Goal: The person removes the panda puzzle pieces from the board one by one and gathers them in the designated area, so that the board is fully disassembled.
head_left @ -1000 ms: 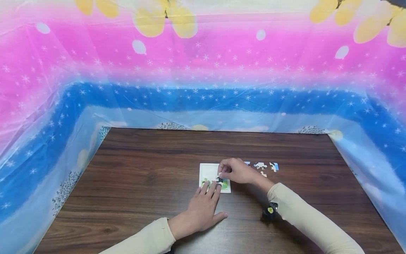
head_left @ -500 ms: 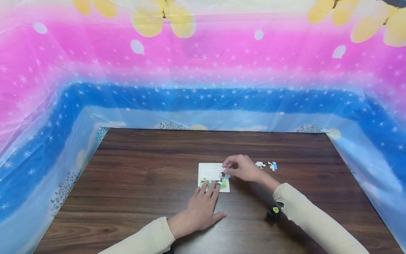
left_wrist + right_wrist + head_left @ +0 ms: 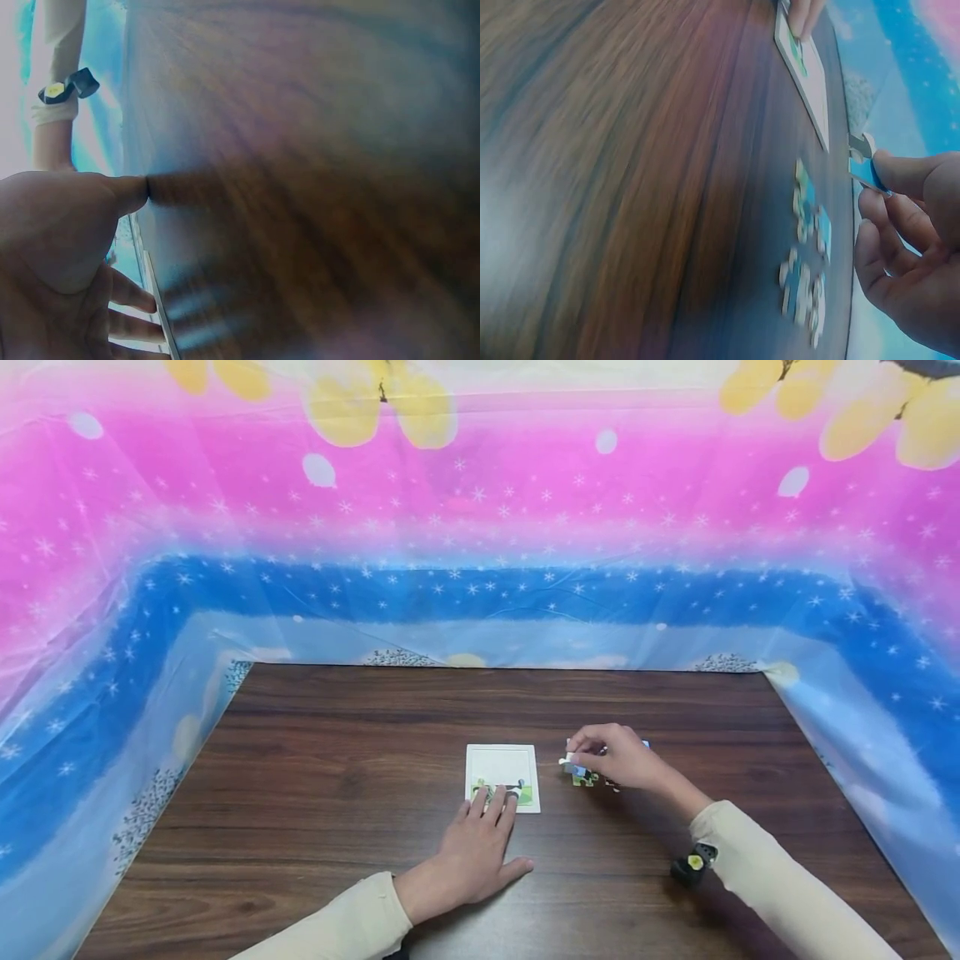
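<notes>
A square white puzzle tray point(image 3: 501, 760) lies on the table, its lower part filled with green and black-and-white puzzle pieces point(image 3: 525, 793). My left hand point(image 3: 476, 852) rests with straight, spread fingers on the tray's near edge and the picture there. To the right of the tray, my right hand point(image 3: 618, 756) pinches a puzzle piece point(image 3: 865, 144) between thumb and fingers, raised above the table. Loose puzzle pieces point(image 3: 802, 199) lie beneath it, partly hidden by the hand in the head view. The left wrist view shows the left palm and the tray's edge point(image 3: 159, 300).
The dark wooden table point(image 3: 337, 735) reaches back to a pink and blue patterned cloth point(image 3: 480, 585) hanging around its far side and both sides. A black wrist camera point(image 3: 693, 864) sits on the right wrist, close over the table.
My right hand has moved right, away from the tray to above the loose pieces, carrying the puzzle piece with it. My left hand has stayed on the tray.
</notes>
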A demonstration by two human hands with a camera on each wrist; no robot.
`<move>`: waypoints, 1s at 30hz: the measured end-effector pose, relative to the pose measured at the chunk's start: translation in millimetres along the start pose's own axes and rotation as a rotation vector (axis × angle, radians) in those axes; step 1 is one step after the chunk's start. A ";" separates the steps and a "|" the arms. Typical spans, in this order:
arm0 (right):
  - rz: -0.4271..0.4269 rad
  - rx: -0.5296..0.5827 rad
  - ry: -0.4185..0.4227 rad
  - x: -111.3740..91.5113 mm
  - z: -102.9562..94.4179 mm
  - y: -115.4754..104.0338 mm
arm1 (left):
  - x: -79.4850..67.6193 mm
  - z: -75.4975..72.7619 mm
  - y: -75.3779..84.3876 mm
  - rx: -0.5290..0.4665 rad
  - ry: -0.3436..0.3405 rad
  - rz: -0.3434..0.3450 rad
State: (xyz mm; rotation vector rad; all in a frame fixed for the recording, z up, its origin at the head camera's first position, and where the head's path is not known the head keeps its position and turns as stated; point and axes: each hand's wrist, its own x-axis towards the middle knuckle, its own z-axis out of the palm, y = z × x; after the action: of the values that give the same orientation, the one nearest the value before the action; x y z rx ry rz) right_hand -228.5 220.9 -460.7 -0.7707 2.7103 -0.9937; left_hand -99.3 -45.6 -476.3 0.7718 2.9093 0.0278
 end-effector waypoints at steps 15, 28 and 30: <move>0.118 -0.067 0.058 -47.1 -41.2 48.4 | 0.0 1.4 -0.9 -0.001 0.044 0.021; 0.170 -0.113 0.050 -61.0 -47.7 69.0 | 1.4 0.5 -0.3 0.067 0.076 0.043; 0.177 -0.122 0.051 -62.0 -46.5 71.3 | 1.7 0.9 -0.2 0.065 0.089 0.054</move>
State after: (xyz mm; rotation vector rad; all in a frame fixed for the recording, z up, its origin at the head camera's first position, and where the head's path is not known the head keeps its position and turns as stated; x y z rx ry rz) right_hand -219.3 325.1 -472.6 -0.5190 2.8447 -0.8270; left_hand -100.8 -44.9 -477.4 0.8819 2.9858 -0.0281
